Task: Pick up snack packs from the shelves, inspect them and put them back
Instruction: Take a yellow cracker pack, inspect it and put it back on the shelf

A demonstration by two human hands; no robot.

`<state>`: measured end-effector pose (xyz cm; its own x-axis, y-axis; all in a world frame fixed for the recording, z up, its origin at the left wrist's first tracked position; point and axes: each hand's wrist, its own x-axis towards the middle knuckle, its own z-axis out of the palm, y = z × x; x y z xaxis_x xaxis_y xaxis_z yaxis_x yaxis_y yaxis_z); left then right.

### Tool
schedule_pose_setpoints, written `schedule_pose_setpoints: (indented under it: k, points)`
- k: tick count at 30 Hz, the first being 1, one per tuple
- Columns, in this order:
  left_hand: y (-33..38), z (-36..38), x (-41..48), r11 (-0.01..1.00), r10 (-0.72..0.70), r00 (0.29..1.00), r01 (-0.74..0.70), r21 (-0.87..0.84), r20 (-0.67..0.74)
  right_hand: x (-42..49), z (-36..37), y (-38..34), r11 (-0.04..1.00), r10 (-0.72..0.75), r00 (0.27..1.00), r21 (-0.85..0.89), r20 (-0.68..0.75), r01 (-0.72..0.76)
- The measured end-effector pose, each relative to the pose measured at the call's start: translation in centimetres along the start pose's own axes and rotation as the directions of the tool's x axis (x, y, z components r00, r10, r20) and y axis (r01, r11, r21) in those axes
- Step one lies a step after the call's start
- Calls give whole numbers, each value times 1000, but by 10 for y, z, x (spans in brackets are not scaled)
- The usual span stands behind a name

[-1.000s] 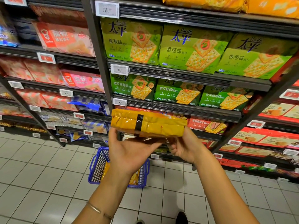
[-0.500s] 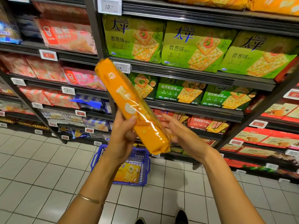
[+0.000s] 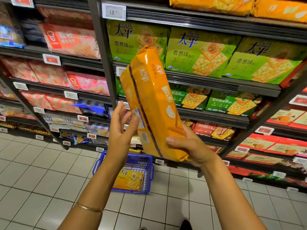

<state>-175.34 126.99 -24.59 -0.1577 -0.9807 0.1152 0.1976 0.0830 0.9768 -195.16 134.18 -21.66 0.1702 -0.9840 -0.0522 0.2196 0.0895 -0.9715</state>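
An orange cracker pack [image 3: 152,103] stands almost upright in front of the shelves, its narrow side and dark seam turned toward me. My right hand [image 3: 189,146] grips its lower end from the right. My left hand [image 3: 121,128] rests against its lower left edge, thumb on the pack, the other fingers loosely apart. Green cracker packs [image 3: 199,52] fill the shelf behind it, and darker green ones [image 3: 232,103] lie one shelf lower.
A blue wire basket [image 3: 144,165] sits on the tiled floor under my hands, with a yellow cracker pack [image 3: 129,180] inside. Pink and red packs [image 3: 69,40] fill the left shelves, red boxes [image 3: 272,143] the lower right. More orange packs [image 3: 216,4] line the top shelf.
The orange pack has been turned from flat and level to nearly upright, its top swinging right. My right hand took hold of its lower end; my left grip loosened.
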Motion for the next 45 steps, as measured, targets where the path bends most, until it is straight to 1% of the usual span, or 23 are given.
schedule_pose_setpoints:
  k: [2, 3, 5, 8, 11, 14, 19, 22, 24, 25, 27, 29, 31, 33, 35, 37, 39, 43, 45]
  points:
    - [-1, -4, 7, 994, -105, 993, 105, -19, -54, -2, 0, 1, 984, 75, 996, 166, -52, -66]
    - [-1, -7, 10, 985, -167, 985, 165, -41, -38, -4, 0, 1, 968, 104, 993, 234, -49, -90]
    - [-3, -12, 13, 956, -270, 961, 275, -105, 63, -9, 3, 0, 944, 128, 992, 305, 18, -128]
    - [-3, -16, 11, 875, -366, 910, 408, -260, 195, -15, 3, -3, 916, 191, 979, 347, 67, -203]
    - [-2, -15, 10, 831, -439, 872, 485, -272, 214, -15, -1, -8, 921, 182, 979, 332, 93, -203]
    - [-2, -10, 7, 768, -515, 828, 561, -310, 222, -14, -2, -11, 936, 191, 980, 291, 50, -197]
    - [-1, -12, 5, 716, -546, 806, 591, -372, 230, -17, -4, -11, 938, 197, 980, 287, 21, -194]
    - [-4, -23, 8, 696, -584, 795, 595, -403, 165, -16, -9, -10, 923, 219, 973, 339, -80, -180]
    - [-5, -24, 10, 683, -612, 773, 622, -383, 167, -15, -10, -6, 914, 235, 963, 367, -130, -174]
    - [-6, -23, 12, 685, -614, 773, 622, -378, 159, -15, -10, -6, 924, 220, 968, 344, -124, -166]
    - [-10, -23, 15, 716, -587, 798, 591, -371, 139, -15, -8, -4, 951, 164, 982, 280, -94, -132]
    - [-10, -22, 13, 729, -572, 805, 588, -352, 159, -16, -9, 0, 961, 129, 988, 256, -90, -102]
    - [-11, -24, 7, 763, -544, 821, 570, -305, 172, -17, -11, 3, 964, 138, 984, 245, -113, -107]
    - [-13, -28, 1, 791, -526, 830, 558, -251, 186, -20, -13, 5, 959, 189, 974, 238, -127, -155]
    - [-11, -29, -3, 787, -569, 800, 597, -156, 188, -22, -15, 5, 947, 244, 965, 240, -96, -215]
    - [-10, -28, -5, 760, -637, 752, 649, -22, 169, -24, -18, 5, 940, 268, 962, 229, -45, -252]
    - [-12, -28, -7, 739, -668, 724, 672, 41, 169, -25, -22, 7, 939, 277, 961, 214, -11, -268]
    - [-17, -29, -8, 723, -685, 708, 690, 35, 171, -26, -28, 11, 939, 280, 960, 203, 19, -278]
    - [-16, -30, -9, 705, -693, 697, 708, -26, 186, -27, -28, 11, 937, 271, 962, 218, 40, -273]
